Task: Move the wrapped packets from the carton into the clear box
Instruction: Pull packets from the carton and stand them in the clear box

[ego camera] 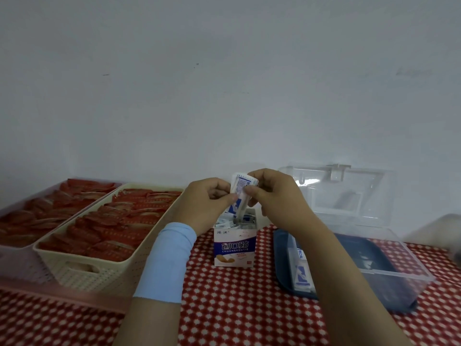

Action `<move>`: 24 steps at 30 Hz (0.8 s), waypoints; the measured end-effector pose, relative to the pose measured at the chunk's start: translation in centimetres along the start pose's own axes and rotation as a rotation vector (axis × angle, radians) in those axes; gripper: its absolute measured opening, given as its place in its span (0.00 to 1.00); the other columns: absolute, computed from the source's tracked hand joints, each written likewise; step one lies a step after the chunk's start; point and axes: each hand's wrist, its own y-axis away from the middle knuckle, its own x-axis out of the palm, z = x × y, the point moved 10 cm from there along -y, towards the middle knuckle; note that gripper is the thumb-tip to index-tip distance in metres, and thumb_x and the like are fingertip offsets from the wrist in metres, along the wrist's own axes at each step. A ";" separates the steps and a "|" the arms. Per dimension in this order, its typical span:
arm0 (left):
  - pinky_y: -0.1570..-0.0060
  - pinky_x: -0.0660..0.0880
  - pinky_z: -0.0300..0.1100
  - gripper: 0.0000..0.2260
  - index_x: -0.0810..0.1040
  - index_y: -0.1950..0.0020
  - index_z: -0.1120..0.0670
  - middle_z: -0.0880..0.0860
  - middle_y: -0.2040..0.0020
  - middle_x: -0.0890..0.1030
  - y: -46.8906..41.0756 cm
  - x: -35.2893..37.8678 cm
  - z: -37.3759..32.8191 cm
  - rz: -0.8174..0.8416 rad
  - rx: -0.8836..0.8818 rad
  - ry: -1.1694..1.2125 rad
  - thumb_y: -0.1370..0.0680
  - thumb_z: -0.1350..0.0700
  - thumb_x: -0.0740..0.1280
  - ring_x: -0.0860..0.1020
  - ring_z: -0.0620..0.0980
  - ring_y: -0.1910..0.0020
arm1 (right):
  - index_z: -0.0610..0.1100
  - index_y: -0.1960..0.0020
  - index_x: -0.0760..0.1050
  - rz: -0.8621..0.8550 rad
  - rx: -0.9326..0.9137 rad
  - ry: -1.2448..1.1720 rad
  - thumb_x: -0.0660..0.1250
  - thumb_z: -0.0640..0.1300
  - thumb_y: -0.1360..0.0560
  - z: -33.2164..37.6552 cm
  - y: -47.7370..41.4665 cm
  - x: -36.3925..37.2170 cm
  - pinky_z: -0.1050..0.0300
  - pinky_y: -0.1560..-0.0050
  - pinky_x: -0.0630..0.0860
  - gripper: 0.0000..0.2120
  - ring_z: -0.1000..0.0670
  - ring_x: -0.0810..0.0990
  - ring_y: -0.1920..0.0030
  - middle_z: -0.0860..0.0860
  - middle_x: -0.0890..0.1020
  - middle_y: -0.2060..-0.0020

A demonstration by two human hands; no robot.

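Presently a small bundle of wrapped packets [243, 187] is pinched between the curled fingers of the left hand [208, 204] and the right hand [273, 193], just above the open carton [234, 248], where more are stood on end. It should be squared and lifted clear of the rim before being carried to the clear box [389, 273], just right of the carton. The bundle's count cannot be told, and part of the box is hidden by the right forearm [321, 245].

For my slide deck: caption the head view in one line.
Left hand and right hand pinch a bundle of wrapped packets above the open carton, beside the lid-up clear box.
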 end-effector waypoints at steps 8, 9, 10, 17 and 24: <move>0.49 0.82 0.51 0.14 0.80 0.42 0.58 0.61 0.47 0.85 1.9 2.8 -1.0 0.317 -0.226 0.630 0.25 0.53 0.68 0.83 0.58 0.51 | 0.41 0.47 0.82 0.051 0.007 -0.276 0.66 0.38 0.20 1.2 0.6 -0.1 0.69 0.68 0.71 0.07 0.59 0.76 0.69 0.53 0.84 0.68; 0.51 0.83 0.49 0.17 0.79 0.41 0.59 0.62 0.47 0.84 2.3 3.0 -1.3 0.348 -0.247 0.697 0.26 0.53 0.67 0.84 0.58 0.52 | 0.39 0.46 0.82 0.067 -0.002 -0.301 0.66 0.38 0.20 1.5 0.7 0.1 0.70 0.67 0.71 0.07 0.60 0.76 0.69 0.54 0.84 0.67; 0.54 0.83 0.48 0.18 0.79 0.40 0.60 0.62 0.48 0.84 2.6 3.2 -1.5 0.371 -0.261 0.734 0.27 0.53 0.66 0.84 0.58 0.53 | 0.38 0.45 0.81 0.082 -0.011 -0.316 0.65 0.37 0.20 1.8 0.8 0.2 0.71 0.67 0.71 0.08 0.61 0.77 0.69 0.55 0.84 0.68; 0.63 0.81 0.43 0.19 0.80 0.40 0.58 0.59 0.50 0.85 3.0 3.8 -0.2 0.353 -0.363 0.798 0.29 0.52 0.69 0.84 0.52 0.62 | 0.47 0.33 0.75 0.102 0.008 -0.235 0.67 0.40 0.20 2.0 0.9 0.8 0.68 0.59 0.78 0.16 0.57 0.84 0.61 0.53 0.85 0.51; 0.62 0.82 0.45 0.15 0.84 0.45 0.58 0.57 0.52 0.84 2.3 3.9 -0.2 0.289 -0.394 0.928 0.27 0.52 0.70 0.84 0.52 0.59 | 0.50 0.55 0.75 0.092 -0.162 0.039 0.79 0.47 0.33 3.9 1.6 0.9 0.70 0.48 0.73 0.14 0.62 0.76 0.42 0.64 0.75 0.38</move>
